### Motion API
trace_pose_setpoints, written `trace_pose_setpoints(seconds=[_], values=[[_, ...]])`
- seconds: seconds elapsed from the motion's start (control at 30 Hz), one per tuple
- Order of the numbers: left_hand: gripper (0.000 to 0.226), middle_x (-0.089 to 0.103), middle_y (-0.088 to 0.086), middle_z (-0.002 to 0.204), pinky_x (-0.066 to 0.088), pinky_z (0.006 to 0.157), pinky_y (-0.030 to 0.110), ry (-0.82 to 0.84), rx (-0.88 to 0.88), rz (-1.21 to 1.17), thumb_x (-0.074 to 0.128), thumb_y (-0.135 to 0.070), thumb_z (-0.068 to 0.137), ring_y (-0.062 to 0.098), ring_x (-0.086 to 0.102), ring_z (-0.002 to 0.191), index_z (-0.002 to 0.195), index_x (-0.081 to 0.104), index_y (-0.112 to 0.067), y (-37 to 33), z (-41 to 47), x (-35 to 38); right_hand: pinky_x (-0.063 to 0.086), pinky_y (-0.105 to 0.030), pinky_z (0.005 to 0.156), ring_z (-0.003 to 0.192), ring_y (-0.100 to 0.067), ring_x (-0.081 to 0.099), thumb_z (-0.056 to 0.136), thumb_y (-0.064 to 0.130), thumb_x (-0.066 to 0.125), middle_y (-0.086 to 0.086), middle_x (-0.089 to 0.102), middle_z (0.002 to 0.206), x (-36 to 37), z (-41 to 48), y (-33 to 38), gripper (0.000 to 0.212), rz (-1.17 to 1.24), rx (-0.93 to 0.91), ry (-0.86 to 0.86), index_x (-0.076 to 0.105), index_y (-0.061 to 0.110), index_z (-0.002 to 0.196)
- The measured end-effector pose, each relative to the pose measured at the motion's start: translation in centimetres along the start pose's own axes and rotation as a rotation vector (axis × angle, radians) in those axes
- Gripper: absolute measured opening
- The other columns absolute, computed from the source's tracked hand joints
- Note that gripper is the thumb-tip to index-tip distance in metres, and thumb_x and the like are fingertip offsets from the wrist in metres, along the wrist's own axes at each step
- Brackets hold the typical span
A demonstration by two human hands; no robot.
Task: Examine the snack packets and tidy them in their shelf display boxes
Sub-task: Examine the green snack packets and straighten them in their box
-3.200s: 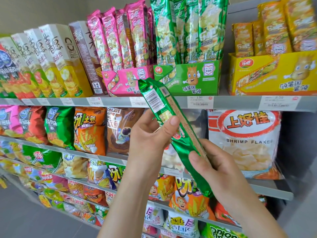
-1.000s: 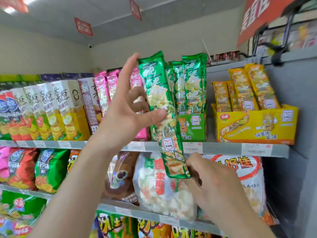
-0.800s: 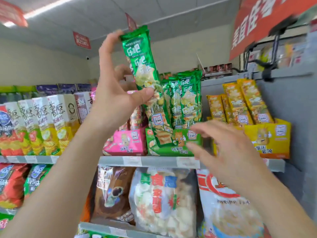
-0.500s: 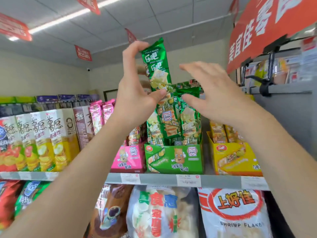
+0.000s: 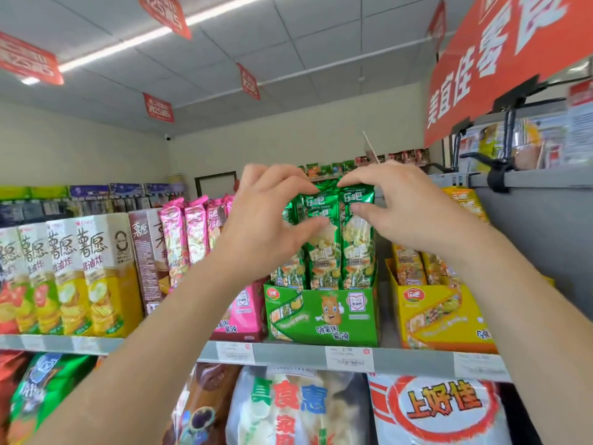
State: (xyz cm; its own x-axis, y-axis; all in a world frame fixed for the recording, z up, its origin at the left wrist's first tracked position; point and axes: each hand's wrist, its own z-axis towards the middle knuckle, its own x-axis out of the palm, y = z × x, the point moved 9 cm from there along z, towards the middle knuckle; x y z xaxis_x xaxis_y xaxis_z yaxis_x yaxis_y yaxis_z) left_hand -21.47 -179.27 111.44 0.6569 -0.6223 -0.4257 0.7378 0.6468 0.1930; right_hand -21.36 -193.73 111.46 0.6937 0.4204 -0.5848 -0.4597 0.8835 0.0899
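Several tall green snack packets [image 5: 324,248] stand upright in a green display box [image 5: 321,316] on the top shelf. My left hand [image 5: 266,220] pinches the top of one green packet between thumb and fingers. My right hand [image 5: 401,210] pinches the top of the neighbouring green packet [image 5: 357,239]. Both hands are over the packet tops, fingertips close together. The left-most green packets are partly hidden behind my left hand.
A pink display box [image 5: 244,313] with pink packets [image 5: 189,232] stands left of the green one, a yellow box [image 5: 439,316] with yellow packets to the right. Tall chip cartons [image 5: 96,274] fill the shelf's left. Grey shelf edge [image 5: 288,354] carries price tags; big bags hang below.
The green packet held high in my left hand has come down into the green box. My right hand has moved in and taken hold of a packet top beside it.
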Motion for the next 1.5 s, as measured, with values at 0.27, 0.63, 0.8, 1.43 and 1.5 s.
trace_pose_setpoints(seconds=[0.27,0.63,0.8,1.43,1.5], values=[[0.037,0.068,-0.005,0.103,0.029,0.078,0.035,0.161,0.051,0.199,0.067,-0.014,0.086,0.026,0.049,0.105,0.123,0.064,-0.020,-0.6,1.8,1.2,0.028,-0.054,0.106,0.136,-0.011,0.024,0.088,0.035,0.057,0.014,0.043,0.145,0.2,0.0,0.9,0.045,-0.058,-0.022,-0.054,0.052,0.036,0.133],[0.045,0.043,0.000,0.056,0.030,0.055,0.024,0.304,-0.156,-0.074,0.053,-0.025,0.097,0.010,0.035,0.053,0.056,0.048,-0.009,1.8,5.0,2.4,0.039,-0.047,0.105,0.125,-0.017,0.049,0.089,0.043,0.064,0.006,0.055,0.132,0.8,0.7,-1.2,0.047,-0.001,0.037,0.094,0.056,0.026,0.132],[0.020,0.069,-0.004,0.095,0.043,0.082,0.020,0.371,-0.435,-0.229,0.057,-0.017,0.090,0.009,0.059,0.090,0.095,0.075,-0.020,3.5,6.4,4.4,0.032,-0.049,0.109,0.132,-0.013,0.037,0.091,0.047,0.057,0.010,0.045,0.140,0.5,0.2,-1.2,0.043,0.017,0.030,0.027,0.062,0.025,0.127],[0.006,0.056,-0.001,0.091,0.041,0.073,0.034,0.091,-0.396,-0.088,0.051,-0.020,0.099,0.026,0.053,0.087,0.092,0.049,-0.020,4.1,8.0,3.1,0.045,-0.046,0.090,0.112,-0.020,0.052,0.086,0.059,0.060,0.005,0.052,0.110,1.8,1.1,-0.9,0.043,-0.006,0.192,-0.019,0.060,0.038,0.123],[0.013,0.058,0.000,0.091,0.040,0.067,0.032,0.058,-0.436,-0.251,0.059,-0.026,0.095,0.021,0.054,0.076,0.099,0.048,-0.020,4.4,7.7,2.9,0.044,-0.047,0.091,0.114,-0.020,0.051,0.086,0.060,0.060,0.004,0.053,0.115,1.8,1.1,-0.9,0.048,-0.003,0.204,-0.014,0.057,0.037,0.127]])
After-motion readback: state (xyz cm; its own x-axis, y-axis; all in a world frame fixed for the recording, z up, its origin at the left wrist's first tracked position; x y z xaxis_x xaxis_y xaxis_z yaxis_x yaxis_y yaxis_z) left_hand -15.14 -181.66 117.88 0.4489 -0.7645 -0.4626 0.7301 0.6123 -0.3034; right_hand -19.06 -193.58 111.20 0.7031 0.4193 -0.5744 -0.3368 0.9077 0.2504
